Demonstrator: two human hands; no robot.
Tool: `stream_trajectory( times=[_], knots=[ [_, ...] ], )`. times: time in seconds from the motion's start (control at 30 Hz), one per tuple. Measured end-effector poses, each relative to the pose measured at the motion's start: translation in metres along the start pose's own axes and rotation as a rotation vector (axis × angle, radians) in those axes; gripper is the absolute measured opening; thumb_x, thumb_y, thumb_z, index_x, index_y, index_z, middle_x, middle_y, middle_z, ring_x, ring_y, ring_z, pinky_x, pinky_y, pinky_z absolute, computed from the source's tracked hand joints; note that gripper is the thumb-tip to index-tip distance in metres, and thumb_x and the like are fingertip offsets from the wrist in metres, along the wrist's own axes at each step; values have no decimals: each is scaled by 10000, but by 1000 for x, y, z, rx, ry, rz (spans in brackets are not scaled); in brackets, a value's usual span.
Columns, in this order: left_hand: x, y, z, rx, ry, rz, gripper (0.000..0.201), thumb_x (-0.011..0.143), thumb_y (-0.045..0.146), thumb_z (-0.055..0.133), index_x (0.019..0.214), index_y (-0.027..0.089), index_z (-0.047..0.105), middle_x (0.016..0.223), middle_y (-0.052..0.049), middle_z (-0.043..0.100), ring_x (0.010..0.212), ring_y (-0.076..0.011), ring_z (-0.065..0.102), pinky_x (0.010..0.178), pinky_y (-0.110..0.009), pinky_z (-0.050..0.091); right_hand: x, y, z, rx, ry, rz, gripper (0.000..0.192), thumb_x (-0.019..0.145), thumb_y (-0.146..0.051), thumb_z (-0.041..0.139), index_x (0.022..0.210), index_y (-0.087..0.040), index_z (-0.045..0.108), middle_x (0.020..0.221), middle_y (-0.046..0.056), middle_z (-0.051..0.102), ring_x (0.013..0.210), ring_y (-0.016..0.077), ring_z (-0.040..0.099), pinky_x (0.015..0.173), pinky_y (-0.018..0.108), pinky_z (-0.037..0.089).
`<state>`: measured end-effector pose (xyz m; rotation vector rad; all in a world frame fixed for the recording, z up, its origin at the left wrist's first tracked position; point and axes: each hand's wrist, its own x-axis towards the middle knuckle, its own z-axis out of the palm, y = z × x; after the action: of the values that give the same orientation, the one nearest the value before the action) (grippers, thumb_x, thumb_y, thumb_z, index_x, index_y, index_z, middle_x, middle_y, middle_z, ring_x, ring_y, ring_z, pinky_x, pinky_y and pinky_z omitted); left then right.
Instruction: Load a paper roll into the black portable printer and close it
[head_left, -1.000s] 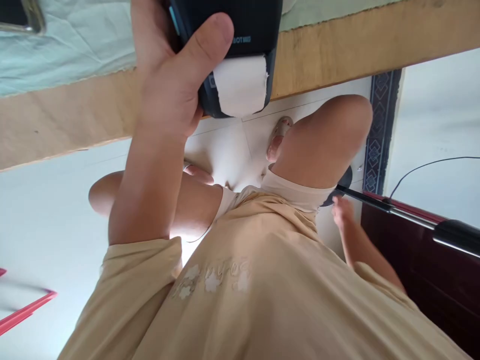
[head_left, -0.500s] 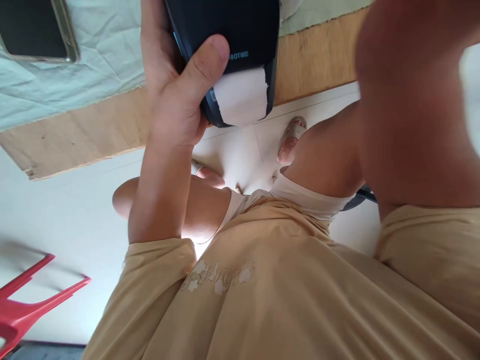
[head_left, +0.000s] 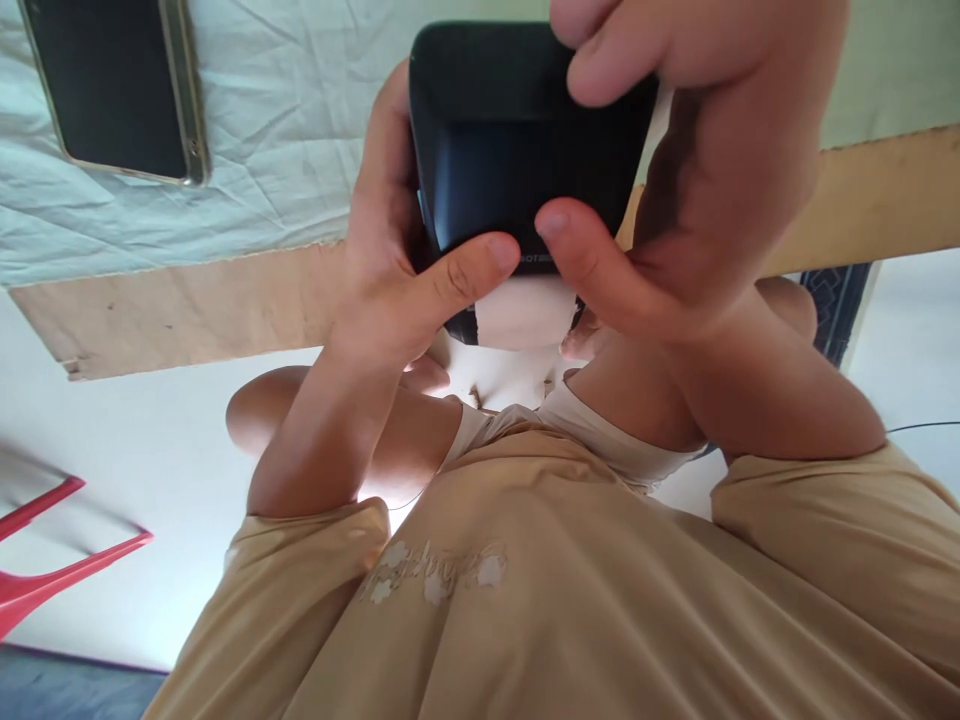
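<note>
A black portable printer [head_left: 517,170] is held up in front of me, over the table's edge, with a torn-edged strip of white paper [head_left: 525,312] showing at its near end. My left hand [head_left: 405,270] wraps around its left side, thumb lying on the face near small lettering. My right hand [head_left: 697,190] grips the right side, its thumb on the face by the lettering and its curled fingers at the far right corner. The printer's underside and the left fingers' tips are hidden.
A smartphone [head_left: 112,90] with a dark screen lies at the left on a pale green cloth [head_left: 277,110]. The table's wooden edge [head_left: 202,305] runs beneath the cloth. A red plastic stool [head_left: 67,565] stands on the floor at lower left; my legs are below the table edge.
My right hand has come in from the right and taken hold of the printer. The printer has tipped, showing its far end and less of the paper. The view has shifted slightly.
</note>
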<state>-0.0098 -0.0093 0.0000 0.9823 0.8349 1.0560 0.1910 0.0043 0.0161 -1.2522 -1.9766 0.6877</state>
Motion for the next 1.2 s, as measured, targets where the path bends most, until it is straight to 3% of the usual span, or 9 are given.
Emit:
stream_trajectory(
  times=[0.13, 0.3, 0.53, 0.6, 0.73, 0.87, 0.93, 1.03, 1.2],
  knots=[
    [-2, 2, -7, -24, -21, 1, 530, 726, 437, 966, 1211, 342, 773, 1413, 63, 722, 1506, -248, 655, 1354, -411, 563, 4, -4, -6, -179, 10, -424, 425, 1051, -421, 382, 1210, -143, 663, 1292, 0, 587, 1296, -30, 614, 1226, 190, 532],
    [-4, 0, -14, 20, -75, -40, 670, 805, 425, 911, 1418, 371, 648, 1404, 54, 715, 1497, -219, 652, 1316, -367, 578, -1, -3, -9, -195, -22, -400, 406, 1061, -391, 397, 1169, -141, 697, 1374, -3, 545, 1349, -22, 581, 1250, 200, 515],
    [5, -2, -4, -200, -135, 45, 415, 830, 419, 876, 1186, 254, 741, 1110, -20, 730, 1376, -234, 675, 1122, -275, 626, -9, -6, -3, -174, -3, -317, 381, 1055, -388, 408, 1183, -183, 704, 1429, 22, 549, 1392, 31, 570, 1272, 248, 501],
    [10, -5, -3, -278, -174, 54, 396, 900, 506, 760, 1187, 234, 741, 1057, -29, 735, 1224, -206, 711, 1009, -272, 637, -12, -6, -2, -146, 10, -333, 336, 1041, -368, 439, 1197, -190, 678, 1420, 33, 541, 1394, 40, 566, 1273, 259, 499],
    [14, -15, -8, -201, -45, 69, 335, 951, 539, 637, 1069, 247, 751, 894, -20, 712, 913, -164, 691, 802, -279, 553, -16, -1, -2, -142, 38, -371, 309, 1018, -368, 478, 1208, -178, 630, 1412, 49, 523, 1376, 44, 561, 1257, 265, 503],
    [13, -21, -15, -125, 26, 82, 423, 968, 611, 575, 1055, 237, 753, 942, -49, 737, 1013, -212, 699, 896, -303, 538, -17, -1, -4, -138, 86, -416, 331, 1004, -400, 505, 1251, -197, 593, 1400, 59, 521, 1371, 31, 553, 1283, 259, 500],
    [15, -21, -18, -92, -37, 109, 496, 959, 679, 563, 1073, 238, 760, 1023, -35, 774, 1019, -198, 704, 924, -291, 563, -18, -2, -4, -135, 93, -383, 343, 1003, -405, 518, 1283, -219, 584, 1413, 56, 521, 1380, 21, 546, 1305, 252, 493],
    [19, -18, -18, -13, -167, 50, 582, 880, 744, 659, 1177, 252, 747, 1186, -23, 806, 1246, -235, 711, 1049, -301, 595, -19, 0, -2, -134, 78, -372, 403, 996, -410, 556, 1360, -237, 564, 1464, 49, 497, 1437, 8, 517, 1343, 215, 475],
    [16, -10, -8, -119, -31, -49, 502, 946, 703, 564, 1100, 270, 766, 1149, -40, 809, 1443, -265, 633, 1144, -346, 593, -19, 5, 5, -173, 87, -395, 498, 1004, -460, 535, 1443, -223, 520, 1530, 51, 466, 1506, 17, 490, 1375, 206, 467]
  ],
)
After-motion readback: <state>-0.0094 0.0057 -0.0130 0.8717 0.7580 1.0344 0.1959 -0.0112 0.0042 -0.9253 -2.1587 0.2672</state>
